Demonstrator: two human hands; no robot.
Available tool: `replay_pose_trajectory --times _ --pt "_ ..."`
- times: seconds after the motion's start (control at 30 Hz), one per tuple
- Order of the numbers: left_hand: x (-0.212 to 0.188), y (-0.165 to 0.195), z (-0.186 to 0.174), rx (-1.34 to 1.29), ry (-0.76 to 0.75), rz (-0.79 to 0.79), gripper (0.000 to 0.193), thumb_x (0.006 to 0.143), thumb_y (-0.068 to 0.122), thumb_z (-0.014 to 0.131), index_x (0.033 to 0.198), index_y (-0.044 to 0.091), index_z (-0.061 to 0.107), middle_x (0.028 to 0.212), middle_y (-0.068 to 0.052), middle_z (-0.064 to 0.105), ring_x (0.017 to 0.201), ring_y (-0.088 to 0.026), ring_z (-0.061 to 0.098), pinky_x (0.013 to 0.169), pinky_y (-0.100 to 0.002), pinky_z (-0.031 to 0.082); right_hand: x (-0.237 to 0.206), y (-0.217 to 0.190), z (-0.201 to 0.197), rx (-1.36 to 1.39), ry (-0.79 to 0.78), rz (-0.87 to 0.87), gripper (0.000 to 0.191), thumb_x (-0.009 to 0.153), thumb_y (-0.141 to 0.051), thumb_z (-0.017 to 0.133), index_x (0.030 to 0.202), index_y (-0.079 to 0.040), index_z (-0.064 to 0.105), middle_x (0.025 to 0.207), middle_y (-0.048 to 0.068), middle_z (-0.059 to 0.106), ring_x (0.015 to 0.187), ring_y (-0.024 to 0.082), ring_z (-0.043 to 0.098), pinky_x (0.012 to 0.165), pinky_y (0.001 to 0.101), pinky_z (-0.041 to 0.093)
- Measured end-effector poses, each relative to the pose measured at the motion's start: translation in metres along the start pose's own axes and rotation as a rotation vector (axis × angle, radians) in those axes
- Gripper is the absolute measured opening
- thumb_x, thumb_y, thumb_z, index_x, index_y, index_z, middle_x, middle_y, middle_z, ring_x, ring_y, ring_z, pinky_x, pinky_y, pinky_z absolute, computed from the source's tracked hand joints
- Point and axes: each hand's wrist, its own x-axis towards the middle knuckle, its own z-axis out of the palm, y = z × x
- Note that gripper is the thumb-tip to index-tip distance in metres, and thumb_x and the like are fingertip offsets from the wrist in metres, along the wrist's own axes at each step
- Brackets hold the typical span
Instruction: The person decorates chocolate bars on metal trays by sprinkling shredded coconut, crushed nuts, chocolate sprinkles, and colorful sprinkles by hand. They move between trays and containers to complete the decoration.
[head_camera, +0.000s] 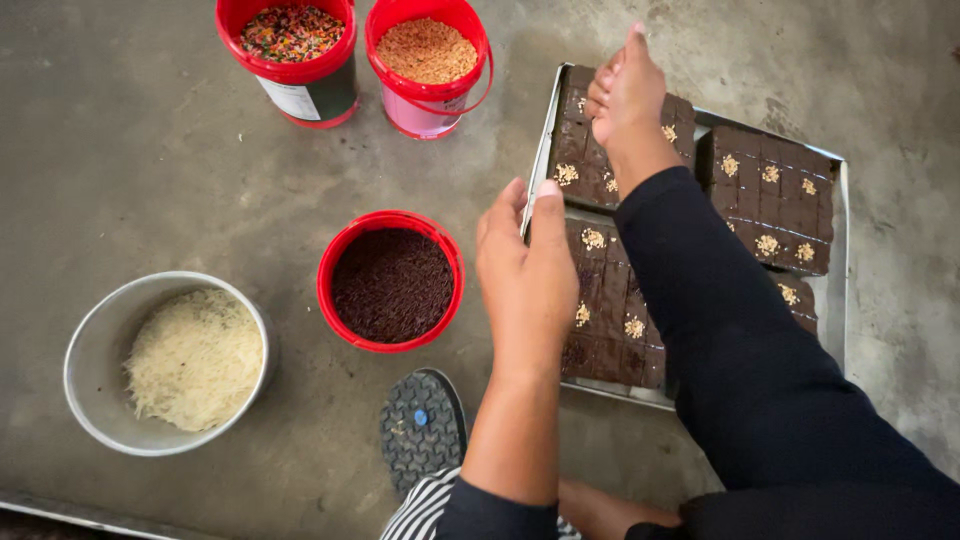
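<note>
A metal tray (842, 262) sits on the grey concrete floor (150, 170), filled with dark chocolate brownies (775, 195) scored into squares, many topped with small pale crumbs. The right hand (630, 95) hovers over the far slab with fingers pinched together, seemingly on a bit of topping too small to make out. The left hand (525, 275) rests at the tray's near-left edge, fingers loosely curled and holding nothing visible. Left of the tray stands a red tub of dark sprinkles (391, 282), with a metal bowl of pale shreds (168, 362) beyond it. Two more red tubs (428, 62) stand farther off.
</note>
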Motion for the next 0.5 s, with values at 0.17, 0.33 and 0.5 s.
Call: replay_pose_trajectory --times 0.17,0.33,0.5 --pt "-0.005 0.003 -0.002 -0.033 0.010 -0.019 0.051 0.097 0.035 0.061 0.130 -0.005 0.063 0.125 -0.019 0.068 0.116 -0.029 0.067 0.100 -0.037 0.050 0.013 0.024 -0.006 -0.018 0.020 -0.066 0.054 0.102 -0.053 0.055 0.067 -0.015 0.040 0.054 0.001 0.038 0.040 0.015 0.029 0.039 0.0328 0.019" --pt "-0.009 0.004 -0.001 -0.006 -0.008 -0.019 0.050 0.097 0.034 0.061 0.129 -0.004 0.065 0.123 -0.019 0.069 0.114 -0.028 0.068 0.099 -0.037 0.051 0.015 0.033 -0.008 -0.015 0.015 -0.114 0.054 0.103 -0.052 0.054 0.067 -0.015 0.039 0.053 0.002 0.038 0.039 0.017 0.032 0.039 0.0344 0.025" --pt "-0.009 0.005 -0.002 0.012 -0.026 -0.032 0.050 0.097 0.035 0.061 0.128 -0.004 0.065 0.123 -0.019 0.068 0.114 -0.028 0.068 0.099 -0.036 0.050 0.019 0.023 -0.019 0.150 0.204 -0.033 0.053 0.102 -0.055 0.054 0.070 -0.015 0.043 0.054 -0.001 0.036 0.040 0.015 0.029 0.038 0.0340 0.019"
